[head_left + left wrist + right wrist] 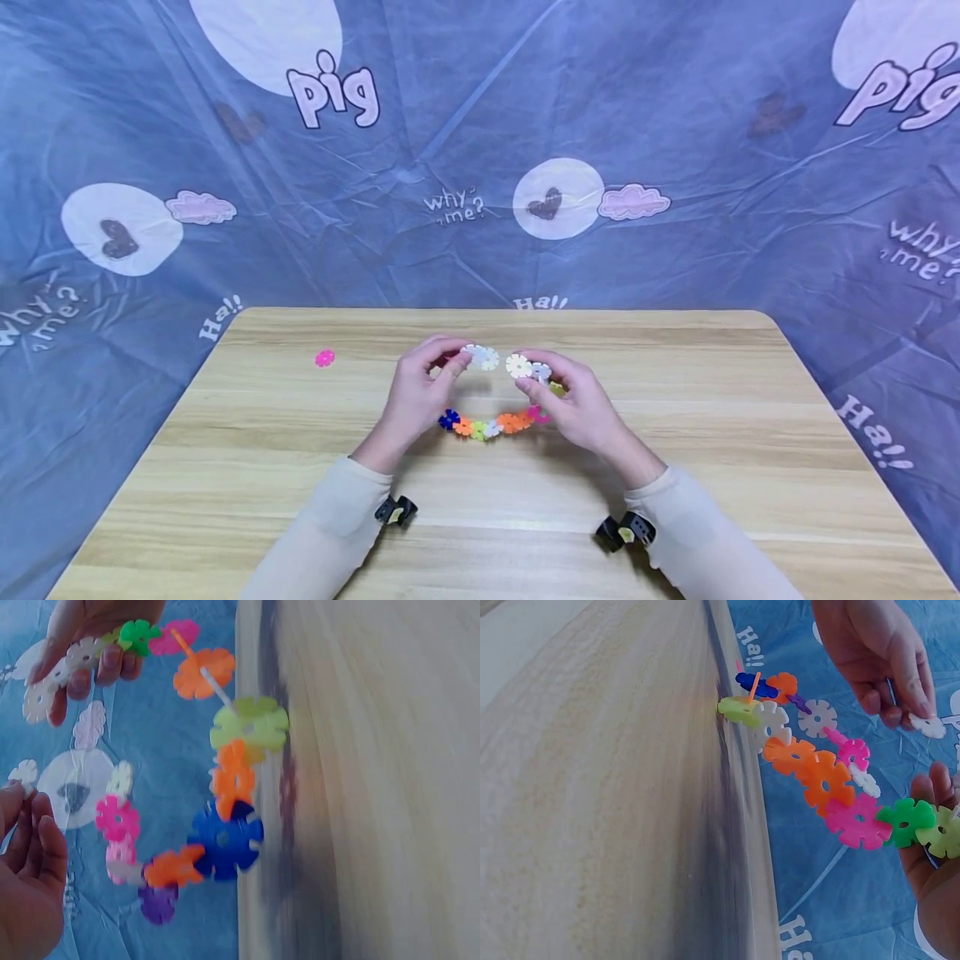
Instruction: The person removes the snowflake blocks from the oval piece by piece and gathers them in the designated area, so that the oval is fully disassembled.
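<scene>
A chain of interlocked plastic snowflake discs hangs in a loop between both hands, above the table in the head view. My left hand (416,379) pinches a white disc (487,358) at one end. My right hand (573,400) holds the other end between thumb and fingers, where a cream-white disc (518,366) faces the left one across a small gap. Lower in the loop are a dark blue disc (227,840), orange discs (825,784), a pink disc (857,820) and a green disc (906,823). The fingers hide part of the chain's sides.
A loose pink disc (325,357) lies on the wooden table (225,467), toward its far left. Behind the table's back edge hangs a blue printed cloth (420,250). Black wrist straps (626,530) sit over both light sleeves.
</scene>
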Demonstrator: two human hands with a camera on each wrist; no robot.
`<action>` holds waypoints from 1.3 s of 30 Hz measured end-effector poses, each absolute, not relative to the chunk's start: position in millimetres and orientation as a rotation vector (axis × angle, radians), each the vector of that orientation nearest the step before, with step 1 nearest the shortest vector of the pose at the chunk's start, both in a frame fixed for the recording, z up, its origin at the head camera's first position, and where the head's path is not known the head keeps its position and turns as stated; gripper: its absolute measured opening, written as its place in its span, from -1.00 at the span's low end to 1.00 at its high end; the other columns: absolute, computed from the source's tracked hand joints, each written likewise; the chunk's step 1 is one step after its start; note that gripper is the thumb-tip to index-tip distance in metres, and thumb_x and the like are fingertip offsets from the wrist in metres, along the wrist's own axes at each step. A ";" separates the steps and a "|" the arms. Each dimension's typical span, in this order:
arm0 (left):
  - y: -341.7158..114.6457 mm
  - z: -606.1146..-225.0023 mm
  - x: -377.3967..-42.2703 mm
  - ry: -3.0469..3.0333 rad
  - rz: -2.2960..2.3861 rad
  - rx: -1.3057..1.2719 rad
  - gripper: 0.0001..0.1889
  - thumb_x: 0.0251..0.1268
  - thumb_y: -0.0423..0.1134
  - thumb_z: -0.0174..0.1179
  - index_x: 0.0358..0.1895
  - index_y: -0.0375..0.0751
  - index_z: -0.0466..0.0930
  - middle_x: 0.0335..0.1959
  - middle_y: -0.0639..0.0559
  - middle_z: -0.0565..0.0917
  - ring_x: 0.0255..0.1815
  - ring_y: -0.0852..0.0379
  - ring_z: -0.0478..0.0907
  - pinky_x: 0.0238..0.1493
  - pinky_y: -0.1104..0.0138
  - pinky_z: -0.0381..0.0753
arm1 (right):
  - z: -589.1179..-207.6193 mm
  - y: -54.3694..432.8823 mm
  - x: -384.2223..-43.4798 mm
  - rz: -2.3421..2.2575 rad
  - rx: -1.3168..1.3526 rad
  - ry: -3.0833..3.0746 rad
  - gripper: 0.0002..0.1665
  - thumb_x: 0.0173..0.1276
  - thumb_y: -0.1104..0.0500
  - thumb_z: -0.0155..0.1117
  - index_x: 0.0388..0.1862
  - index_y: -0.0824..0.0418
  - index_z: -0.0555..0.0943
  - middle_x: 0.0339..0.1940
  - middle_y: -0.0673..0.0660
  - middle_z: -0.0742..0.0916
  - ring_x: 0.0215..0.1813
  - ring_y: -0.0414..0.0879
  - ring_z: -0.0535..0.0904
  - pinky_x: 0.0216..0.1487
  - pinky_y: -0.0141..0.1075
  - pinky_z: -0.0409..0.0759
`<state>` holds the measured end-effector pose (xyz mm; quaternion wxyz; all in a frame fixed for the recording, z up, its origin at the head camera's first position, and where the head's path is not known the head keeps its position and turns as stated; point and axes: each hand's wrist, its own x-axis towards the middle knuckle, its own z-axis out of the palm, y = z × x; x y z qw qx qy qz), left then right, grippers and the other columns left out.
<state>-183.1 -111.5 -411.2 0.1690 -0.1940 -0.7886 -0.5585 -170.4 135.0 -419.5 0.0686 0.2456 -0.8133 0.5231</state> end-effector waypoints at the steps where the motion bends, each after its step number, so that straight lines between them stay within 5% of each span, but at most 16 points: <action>1: -114.0 -410.5 -182.7 -2.249 -1.622 -0.498 -0.83 0.46 -0.40 0.38 0.02 -0.32 0.80 -0.15 -0.16 0.83 -0.22 0.16 0.68 -0.15 0.38 0.71 | -419.6 134.9 -170.4 1.574 0.737 -2.450 -0.58 0.54 0.27 0.37 0.33 0.28 0.66 -0.26 0.18 0.81 -0.37 -0.23 0.62 -0.19 -0.29 0.66; 7: -129.8 -410.2 -184.4 -2.272 -1.747 -0.264 -0.78 0.42 -0.41 0.41 0.07 -0.32 0.77 -0.11 -0.24 0.84 -0.21 0.26 0.70 -0.10 0.44 0.71 | -418.5 134.2 -170.3 1.583 0.723 -2.454 -0.58 0.53 0.29 0.37 0.32 0.31 0.66 -0.26 0.14 0.79 -0.40 -0.26 0.58 -0.29 -0.29 0.62; 13: -141.3 -410.2 -186.3 -2.277 -1.731 -0.235 -0.77 0.46 -0.44 0.36 0.10 -0.35 0.76 -0.09 -0.28 0.83 -0.20 0.26 0.70 -0.10 0.46 0.70 | -418.1 134.1 -170.6 1.555 0.720 -2.457 -0.58 0.53 0.27 0.38 0.33 0.29 0.67 -0.07 0.16 0.83 -0.32 -0.24 0.58 -0.18 -0.33 0.64; 23: -158.3 -410.4 -191.6 -2.283 -1.824 -0.036 -0.76 0.43 -0.45 0.38 0.11 -0.35 0.75 -0.08 -0.34 0.82 -0.25 0.33 0.74 -0.11 0.47 0.76 | -421.3 135.2 -171.4 1.557 0.719 -2.450 -0.59 0.53 0.29 0.38 0.32 0.27 0.68 -0.15 0.11 0.81 -0.31 -0.22 0.56 -0.21 -0.33 0.63; 39: -196.3 -419.0 -208.1 -2.350 -1.801 0.167 -0.75 0.47 -0.47 0.31 0.12 -0.51 0.69 -0.06 -0.36 0.80 -0.31 0.40 0.69 -0.19 0.55 0.73 | -419.5 136.5 -170.7 1.518 0.758 -2.438 -0.58 0.53 0.29 0.37 0.33 0.27 0.67 0.02 0.16 0.85 -0.21 -0.24 0.63 -0.03 -0.31 0.68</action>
